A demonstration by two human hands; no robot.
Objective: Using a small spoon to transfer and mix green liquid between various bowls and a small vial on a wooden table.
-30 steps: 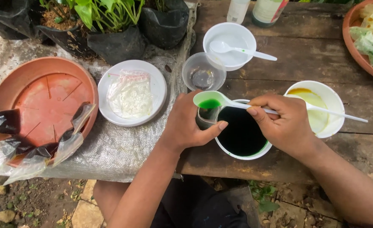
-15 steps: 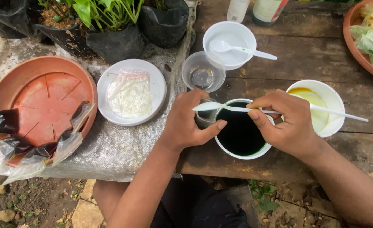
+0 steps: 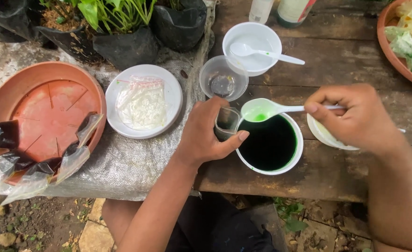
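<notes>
So the right hand [image 3: 355, 119] has its fingers pinched tight on the handle of a white plastic spoon [image 3: 266, 110], and the spoon's bowl sits just above the far rim of the white bowl of dark green liquid [image 3: 270, 143] with a small puddle of bright green in it. The left hand [image 3: 206, 133] is curled around a small clear plastic cup [image 3: 226, 122], thumb hooked across the front, and that cup is tucked right against the bowl's left rim, tilted a bit toward the spoon.

What I'd worry about – that spoon is shallow and held out by the far end of a thin handle, so any wobble tips green dye over the edge, onto the wooden table [image 3: 336, 65] or the left hand's fingers. The cup mouth is narrow and partly hidden by the hand, so a pour could easily miss. The cup looks flimsy too; squeeze harder and it may buckle and slop.

The green bowl sits close to the table's front edge, so a nudge from the left wrist could shift it toward the drop. Under the right hand there's another white bowl with yellowish liquid [image 3: 325, 135] – a dragged sleeve or palm could dip in or mix colours. The empty clear cup [image 3: 223, 78] and the white bowl with a spoon [image 3: 252, 46] behind are near enough to catch splashes
</notes>
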